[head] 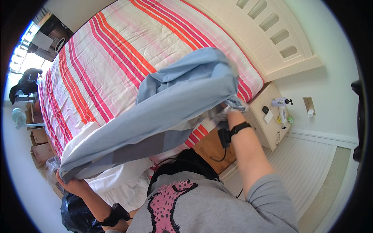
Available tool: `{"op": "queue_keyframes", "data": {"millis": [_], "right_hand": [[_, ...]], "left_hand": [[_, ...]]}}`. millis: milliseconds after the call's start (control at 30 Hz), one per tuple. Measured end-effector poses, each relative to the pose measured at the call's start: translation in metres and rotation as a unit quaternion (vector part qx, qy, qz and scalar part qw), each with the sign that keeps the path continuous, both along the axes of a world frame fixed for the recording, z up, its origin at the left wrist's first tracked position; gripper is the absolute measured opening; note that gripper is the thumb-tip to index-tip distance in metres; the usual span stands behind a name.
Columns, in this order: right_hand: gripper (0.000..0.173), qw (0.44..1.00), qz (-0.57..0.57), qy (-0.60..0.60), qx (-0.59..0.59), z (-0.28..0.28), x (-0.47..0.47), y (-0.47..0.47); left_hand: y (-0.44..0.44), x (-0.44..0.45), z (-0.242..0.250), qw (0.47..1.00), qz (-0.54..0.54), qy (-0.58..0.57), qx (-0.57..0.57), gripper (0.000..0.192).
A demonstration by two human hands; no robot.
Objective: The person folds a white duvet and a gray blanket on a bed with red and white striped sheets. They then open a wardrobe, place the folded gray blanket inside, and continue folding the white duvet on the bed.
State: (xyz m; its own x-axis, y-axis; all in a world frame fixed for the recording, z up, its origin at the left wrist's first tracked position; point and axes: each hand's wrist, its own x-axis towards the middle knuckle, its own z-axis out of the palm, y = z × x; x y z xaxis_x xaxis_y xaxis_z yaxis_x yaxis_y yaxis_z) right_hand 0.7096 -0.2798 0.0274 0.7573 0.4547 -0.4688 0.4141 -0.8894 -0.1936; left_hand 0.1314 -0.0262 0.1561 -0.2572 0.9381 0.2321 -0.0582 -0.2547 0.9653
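Observation:
A large blue-grey cloth (pixel 163 107), with a patchwork of darker and paler grey on its underside, stretches between my two hands over the bed. My left hand (pixel 71 185), at the lower left, grips one corner of it. My right hand (pixel 230 106) is closed on its bunched right end; the fingers are partly hidden by the fabric and blurred. Below the cloth lies a striped quilt (pixel 122 58) in white, pink and orange. White bedding (pixel 125 177) hangs at the near edge of the bed, under the cloth.
A cream headboard (pixel 262 38) borders the bed. Right of it, a nightstand (pixel 262 116) holds bottles, glasses and small items. Cardboard boxes (pixel 39 137) and a pale blue fan (pixel 20 118) stand at the left. A black plastic bag (pixel 77 214) is near my left forearm.

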Motion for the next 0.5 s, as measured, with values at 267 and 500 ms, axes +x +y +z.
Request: {"op": "queue_keyframes", "data": {"millis": [267,500], "right_hand": [[0.041,0.998,-0.050,-0.030,-0.022,-0.009,0.031,-0.054],[0.042,0.984,-0.078,-0.149,0.061,0.075,0.053,-0.043]], "left_hand": [[-0.003,-0.001,-0.025,0.997,-0.017,0.039,-0.067,0.023],[-0.004,0.002,-0.006,0.990,0.024,0.101,-0.095,0.023]]}}
